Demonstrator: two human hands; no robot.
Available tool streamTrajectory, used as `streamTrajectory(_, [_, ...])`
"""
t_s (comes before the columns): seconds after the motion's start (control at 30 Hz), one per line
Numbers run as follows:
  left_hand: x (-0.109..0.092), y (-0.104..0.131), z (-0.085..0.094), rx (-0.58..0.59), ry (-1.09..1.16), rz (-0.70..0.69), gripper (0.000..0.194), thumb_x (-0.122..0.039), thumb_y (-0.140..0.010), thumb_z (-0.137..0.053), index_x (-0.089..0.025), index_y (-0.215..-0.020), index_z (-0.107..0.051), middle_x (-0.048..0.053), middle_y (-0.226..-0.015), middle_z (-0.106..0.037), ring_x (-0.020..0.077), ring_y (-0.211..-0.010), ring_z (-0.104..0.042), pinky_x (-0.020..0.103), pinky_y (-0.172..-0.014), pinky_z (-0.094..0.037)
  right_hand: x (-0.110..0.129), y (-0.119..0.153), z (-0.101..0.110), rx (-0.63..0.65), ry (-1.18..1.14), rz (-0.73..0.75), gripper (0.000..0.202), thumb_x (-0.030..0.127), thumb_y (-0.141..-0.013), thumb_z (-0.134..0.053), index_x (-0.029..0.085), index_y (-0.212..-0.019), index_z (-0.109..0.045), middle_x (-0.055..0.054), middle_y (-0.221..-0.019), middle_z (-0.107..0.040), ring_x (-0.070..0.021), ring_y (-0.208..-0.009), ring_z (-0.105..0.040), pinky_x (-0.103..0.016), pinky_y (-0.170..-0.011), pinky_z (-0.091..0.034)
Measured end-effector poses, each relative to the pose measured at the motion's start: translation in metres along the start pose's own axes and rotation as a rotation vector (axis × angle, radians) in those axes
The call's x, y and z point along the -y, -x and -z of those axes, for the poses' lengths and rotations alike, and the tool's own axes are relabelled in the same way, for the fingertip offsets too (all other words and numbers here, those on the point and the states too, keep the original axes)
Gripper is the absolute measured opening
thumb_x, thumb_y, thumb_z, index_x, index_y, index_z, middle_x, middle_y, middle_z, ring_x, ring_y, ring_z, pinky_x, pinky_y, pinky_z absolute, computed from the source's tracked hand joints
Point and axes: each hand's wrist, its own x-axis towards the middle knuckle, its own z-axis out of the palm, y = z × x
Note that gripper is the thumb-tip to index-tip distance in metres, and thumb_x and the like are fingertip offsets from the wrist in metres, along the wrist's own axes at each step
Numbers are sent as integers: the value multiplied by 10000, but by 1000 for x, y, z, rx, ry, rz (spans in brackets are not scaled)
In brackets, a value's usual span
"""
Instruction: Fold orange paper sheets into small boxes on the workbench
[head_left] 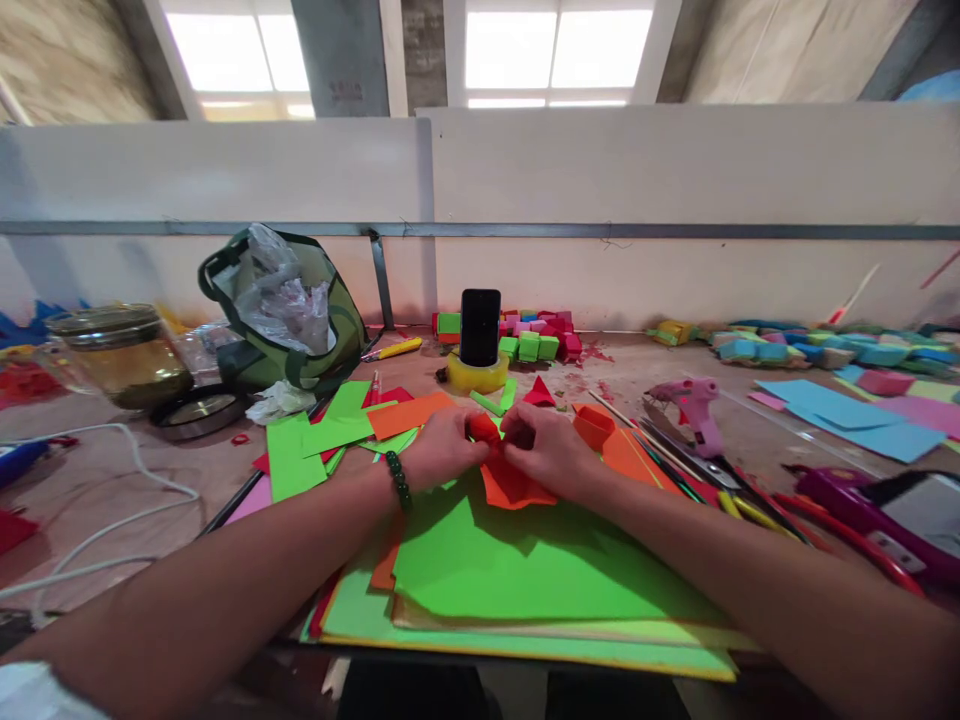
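Between my two hands is a folded piece of orange paper [517, 485], its lower part spread over the green sheets. My left hand [450, 440] pinches its upper left side, and my right hand [551, 445] has its fingers closed on the upper right side. Part of the paper is hidden behind the fingers. Beneath lies a stack of green paper sheets [540, 570]. Loose green strips [337, 435] and an orange strip [409, 413] are beside my left hand. A folded orange paper piece [595, 427] sits just right of my right hand.
A phone [480, 325] stands in a yellow tape roll [478, 373] ahead. At right are a pink glue gun [697, 410], scissors [750, 505] and blue paper [855, 410]. A green bag [337, 300], glass jar [124, 355] and white cable [135, 450] are at left.
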Motion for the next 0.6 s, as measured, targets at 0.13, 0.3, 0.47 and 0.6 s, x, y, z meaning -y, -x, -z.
streamTrajectory(0.13, [6,-1,-1,15,15,-50,137,-132,-631,-543,-138,-680,-671,-8,-658,-619,113,-628,-537,200,-560,-413,-3,-1,1,23,-20,-56,55,150,-725,-589,160,-755,-634,-13,-688,-650,-123,-616,-558,-224,-556,-399])
streamTrajectory(0.3, [1,1,1,55,-18,-26,197,-169,-631,-571,-134,-778,-698,-2,-673,-637,123,-634,-551,202,-568,-424,-3,-3,4,69,12,-34,125,105,-712,-577,151,-692,-691,-25,-667,-658,-134,-638,-569,-230,-568,-395])
streamTrajectory(0.47, [2,-1,6,162,26,119,225,-222,-620,-608,-119,-780,-727,19,-689,-665,132,-628,-563,201,-556,-437,-5,-4,6,103,-60,-173,116,146,-714,-606,141,-681,-717,-16,-616,-663,-125,-575,-551,-217,-499,-361])
streamTrajectory(0.6, [6,-2,6,154,-29,174,252,-227,-647,-564,-122,-763,-762,17,-632,-660,119,-588,-535,193,-535,-423,-9,-5,3,139,-102,-176,141,187,-732,-610,149,-683,-737,2,-558,-641,-103,-498,-519,-207,-454,-336])
